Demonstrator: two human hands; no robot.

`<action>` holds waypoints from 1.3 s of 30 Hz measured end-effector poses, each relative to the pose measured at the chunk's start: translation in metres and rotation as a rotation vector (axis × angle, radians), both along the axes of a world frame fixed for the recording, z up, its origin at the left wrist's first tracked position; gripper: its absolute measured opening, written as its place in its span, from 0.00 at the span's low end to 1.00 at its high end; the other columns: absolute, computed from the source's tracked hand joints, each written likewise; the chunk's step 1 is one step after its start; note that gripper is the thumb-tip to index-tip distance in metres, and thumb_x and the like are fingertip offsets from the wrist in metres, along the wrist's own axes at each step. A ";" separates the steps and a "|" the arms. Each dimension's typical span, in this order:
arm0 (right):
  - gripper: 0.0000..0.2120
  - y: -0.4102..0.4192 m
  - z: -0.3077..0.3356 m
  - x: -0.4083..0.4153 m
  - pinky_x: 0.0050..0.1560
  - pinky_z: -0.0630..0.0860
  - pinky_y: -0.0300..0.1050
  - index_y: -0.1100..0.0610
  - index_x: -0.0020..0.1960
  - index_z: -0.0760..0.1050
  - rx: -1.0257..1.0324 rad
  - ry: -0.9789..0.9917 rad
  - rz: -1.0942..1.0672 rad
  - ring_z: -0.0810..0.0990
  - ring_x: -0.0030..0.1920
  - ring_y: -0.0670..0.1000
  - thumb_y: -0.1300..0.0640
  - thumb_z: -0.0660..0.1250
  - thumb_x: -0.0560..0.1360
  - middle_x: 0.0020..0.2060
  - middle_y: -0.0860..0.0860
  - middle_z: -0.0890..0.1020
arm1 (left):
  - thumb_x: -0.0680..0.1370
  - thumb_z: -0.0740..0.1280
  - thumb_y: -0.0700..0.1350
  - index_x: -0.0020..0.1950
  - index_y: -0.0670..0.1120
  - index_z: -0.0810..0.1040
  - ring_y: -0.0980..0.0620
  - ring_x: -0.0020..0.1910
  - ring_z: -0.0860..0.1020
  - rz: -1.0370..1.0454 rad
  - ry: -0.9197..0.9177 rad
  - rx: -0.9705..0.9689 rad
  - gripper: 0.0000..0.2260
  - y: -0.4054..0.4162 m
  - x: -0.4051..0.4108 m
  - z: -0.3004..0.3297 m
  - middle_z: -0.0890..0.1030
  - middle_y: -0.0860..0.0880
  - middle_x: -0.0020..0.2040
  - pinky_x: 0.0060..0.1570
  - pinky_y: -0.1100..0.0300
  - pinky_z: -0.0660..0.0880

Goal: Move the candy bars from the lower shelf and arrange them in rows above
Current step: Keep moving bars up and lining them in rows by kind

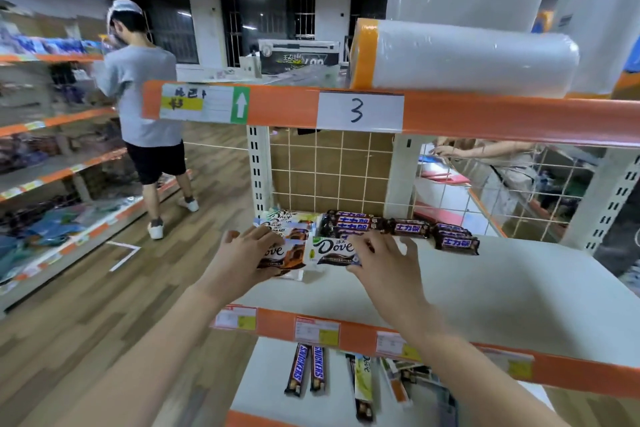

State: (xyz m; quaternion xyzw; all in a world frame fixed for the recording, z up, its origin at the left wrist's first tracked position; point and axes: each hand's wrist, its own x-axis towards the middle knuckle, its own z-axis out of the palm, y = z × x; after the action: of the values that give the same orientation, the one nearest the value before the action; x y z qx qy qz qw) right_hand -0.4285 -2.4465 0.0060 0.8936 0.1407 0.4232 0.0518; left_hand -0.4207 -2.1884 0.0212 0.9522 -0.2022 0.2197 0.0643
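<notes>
Both hands reach onto the middle shelf (502, 288), a white board with an orange front edge carrying price tags. The left hand (239, 253) lies with fingers spread over a Dove bar in an orange-brown and white wrapper (285, 255), thumb under its near edge, so it seems to grip the bar. The right hand (381, 258) rests with loosely bent fingers on the right end of a second Dove bar (330, 251), white with dark brown script and a chocolate swirl; whether it clamps or only presses it, I cannot tell. The two bars lie side by side, touching. Just behind them sits a row of more Dove bars (282, 220), and to the right a cluster of dark brown Snickers bars with blue-and-red labels (398, 227), strung toward the right. On the lower shelf (263, 378), near the front, lie two Snickers bars (308, 369) lengthwise, and right of them a pale green Dove bar (363, 385) beside other wrappers.
</notes>
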 end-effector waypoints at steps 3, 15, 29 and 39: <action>0.25 0.012 -0.007 0.003 0.46 0.77 0.57 0.51 0.51 0.81 0.005 0.044 0.017 0.81 0.42 0.52 0.43 0.80 0.57 0.43 0.49 0.80 | 0.70 0.73 0.51 0.59 0.52 0.76 0.50 0.59 0.74 0.024 0.026 -0.003 0.19 0.009 0.005 -0.009 0.77 0.54 0.58 0.53 0.50 0.66; 0.24 0.044 -0.031 0.013 0.49 0.75 0.56 0.50 0.51 0.79 -0.022 0.093 0.101 0.80 0.41 0.50 0.41 0.78 0.59 0.42 0.48 0.80 | 0.72 0.71 0.51 0.64 0.54 0.73 0.51 0.65 0.69 0.055 0.151 -0.023 0.21 0.034 0.026 -0.043 0.73 0.55 0.63 0.61 0.52 0.61; 0.24 0.058 -0.041 0.027 0.47 0.74 0.52 0.50 0.53 0.78 0.036 0.156 0.121 0.79 0.41 0.50 0.42 0.78 0.61 0.42 0.47 0.79 | 0.66 0.75 0.53 0.57 0.58 0.78 0.51 0.58 0.72 0.025 0.147 -0.071 0.19 0.041 0.048 -0.045 0.76 0.57 0.56 0.52 0.57 0.57; 0.23 0.055 -0.036 0.025 0.47 0.74 0.52 0.50 0.50 0.78 0.042 0.188 0.092 0.79 0.40 0.50 0.42 0.78 0.60 0.41 0.47 0.79 | 0.65 0.75 0.55 0.57 0.59 0.77 0.50 0.58 0.73 0.011 0.159 -0.088 0.22 0.045 0.052 -0.045 0.76 0.57 0.56 0.53 0.55 0.60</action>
State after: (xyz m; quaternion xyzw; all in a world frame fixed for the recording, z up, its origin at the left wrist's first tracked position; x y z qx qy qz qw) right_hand -0.4035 -2.3914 -0.0303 0.9227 0.1772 0.3425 0.0002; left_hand -0.3684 -2.1431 -0.0240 0.9640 -0.1813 0.1524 0.1206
